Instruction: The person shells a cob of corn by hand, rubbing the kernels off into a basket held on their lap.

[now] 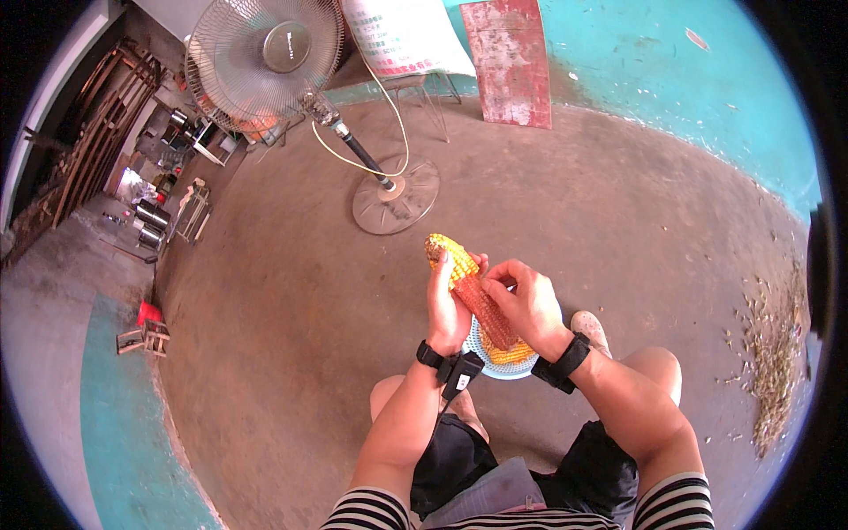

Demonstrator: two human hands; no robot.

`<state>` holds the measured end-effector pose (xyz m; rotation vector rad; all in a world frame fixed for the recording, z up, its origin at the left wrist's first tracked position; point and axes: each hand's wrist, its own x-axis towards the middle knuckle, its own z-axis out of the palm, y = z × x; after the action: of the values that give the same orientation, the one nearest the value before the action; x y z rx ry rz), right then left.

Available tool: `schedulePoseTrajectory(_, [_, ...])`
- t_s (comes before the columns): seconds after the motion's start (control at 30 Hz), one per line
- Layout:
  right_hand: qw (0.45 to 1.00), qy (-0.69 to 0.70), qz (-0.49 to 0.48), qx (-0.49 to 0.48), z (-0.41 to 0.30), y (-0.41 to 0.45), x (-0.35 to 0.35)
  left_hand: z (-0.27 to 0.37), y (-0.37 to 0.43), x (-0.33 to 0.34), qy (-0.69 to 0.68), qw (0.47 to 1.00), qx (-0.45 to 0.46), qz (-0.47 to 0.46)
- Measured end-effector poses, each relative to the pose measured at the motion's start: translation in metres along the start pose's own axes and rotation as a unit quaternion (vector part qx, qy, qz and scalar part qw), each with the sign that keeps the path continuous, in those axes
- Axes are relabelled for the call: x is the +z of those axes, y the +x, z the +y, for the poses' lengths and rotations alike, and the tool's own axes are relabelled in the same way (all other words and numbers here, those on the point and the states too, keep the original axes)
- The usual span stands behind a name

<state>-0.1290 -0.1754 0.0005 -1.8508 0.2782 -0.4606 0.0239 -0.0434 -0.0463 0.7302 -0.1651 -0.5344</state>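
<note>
An ear of dried corn (483, 308) slants between my hands; yellow kernels cover its upper end, while its lower part is bare reddish cob. My left hand (450, 305) grips the ear from the left, thumb along the kernels. The bent fingers and thumb of my right hand (527, 298) touch the ear where kernels meet bare cob; whether they pinch a kernel cannot be told. Below the ear, a light blue plastic basket (507, 374) holds yellow corn (513, 354), partly hidden by the cob and my hands. Both wrists wear black straps.
A pedestal fan (395, 195) stands ahead on the concrete floor. Behind it are a printed white sack (411, 40) on a stand and a red board (507, 63) against the turquoise wall. Scattered plant debris (772, 371) lies right; a small wooden stool (156, 338) stands far left.
</note>
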Motion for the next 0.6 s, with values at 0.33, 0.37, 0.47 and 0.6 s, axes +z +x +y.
schedulePoseTrajectory(0.33, [0.993,-0.097,0.054,-0.037,0.036,0.018,-0.006,0.008,-0.003,0.011,-0.016,0.999,0.038,0.028])
schedulePoseTrajectory(0.37, [0.993,-0.095,0.053,-0.041,0.039,0.018,-0.005,0.007,-0.003,0.009,-0.016,0.999,0.038,0.025])
schedulePoseTrajectory(0.47, [1.000,-0.009,0.026,-0.013,0.035,0.016,0.000,0.005,-0.005,0.008,-0.006,0.999,0.039,0.007])
schedulePoseTrajectory(0.6, [0.974,0.153,-0.095,0.137,0.043,0.013,0.002,-0.002,-0.006,0.007,0.005,1.000,0.013,-0.004])
